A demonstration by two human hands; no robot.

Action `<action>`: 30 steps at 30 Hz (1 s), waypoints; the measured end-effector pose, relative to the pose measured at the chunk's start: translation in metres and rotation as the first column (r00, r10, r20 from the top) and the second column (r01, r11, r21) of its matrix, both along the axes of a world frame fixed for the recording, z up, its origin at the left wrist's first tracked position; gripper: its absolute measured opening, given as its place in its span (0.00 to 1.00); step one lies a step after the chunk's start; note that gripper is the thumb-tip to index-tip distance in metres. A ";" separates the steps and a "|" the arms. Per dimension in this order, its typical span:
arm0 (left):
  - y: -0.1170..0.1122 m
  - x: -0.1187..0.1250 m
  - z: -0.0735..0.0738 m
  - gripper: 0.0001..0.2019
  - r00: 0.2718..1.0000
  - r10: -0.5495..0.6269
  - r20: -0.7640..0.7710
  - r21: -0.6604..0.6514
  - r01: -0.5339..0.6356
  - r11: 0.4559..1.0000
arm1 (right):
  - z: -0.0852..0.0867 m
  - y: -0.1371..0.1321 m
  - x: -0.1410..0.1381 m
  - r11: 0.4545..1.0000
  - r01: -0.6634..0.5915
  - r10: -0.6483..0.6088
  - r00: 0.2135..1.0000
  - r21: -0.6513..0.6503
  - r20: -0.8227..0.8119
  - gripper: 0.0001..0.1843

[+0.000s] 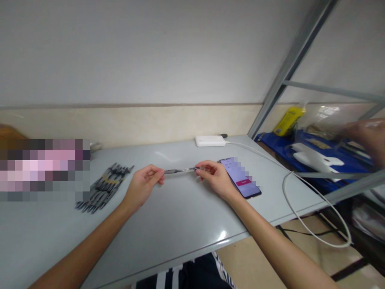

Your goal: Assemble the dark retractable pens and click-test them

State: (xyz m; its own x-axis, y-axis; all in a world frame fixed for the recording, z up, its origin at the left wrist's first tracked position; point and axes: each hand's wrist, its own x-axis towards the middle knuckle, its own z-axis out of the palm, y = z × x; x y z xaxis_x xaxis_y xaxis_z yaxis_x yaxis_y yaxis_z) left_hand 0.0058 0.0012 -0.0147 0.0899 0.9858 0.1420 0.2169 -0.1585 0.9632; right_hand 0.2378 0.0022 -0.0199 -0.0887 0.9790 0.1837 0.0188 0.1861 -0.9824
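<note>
Left hand [143, 185] and right hand [217, 178] pinch opposite ends of pen [180, 170] above table [180, 224]. Risk: uneven pull, small parts drop, roll toward phone [240, 177].

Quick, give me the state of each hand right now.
Left hand: closed, pinching one end of the pen.
Right hand: closed, pinching the pen's other end, beside the phone.

1 pen [180, 170] in hands, 1 pen pile [104, 186], 1 phone [240, 177], 1 power bank [209, 141].
</note>
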 end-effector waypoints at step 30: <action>0.006 -0.008 -0.011 0.22 0.983 0.148 -0.110 0.008 -0.148 0.989 | 0.002 0.002 0.006 0.979 0.203 -0.202 0.970 -0.001 -0.136 0.09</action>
State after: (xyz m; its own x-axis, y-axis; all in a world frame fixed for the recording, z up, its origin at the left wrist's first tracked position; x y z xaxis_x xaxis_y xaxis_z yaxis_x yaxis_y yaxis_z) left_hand -0.0018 0.0074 -0.0262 -0.0424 0.9894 0.1390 0.3427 -0.1163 0.9322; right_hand 0.2439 0.0042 -0.0183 0.1374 0.9715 0.1929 -0.0745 0.2043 -0.9761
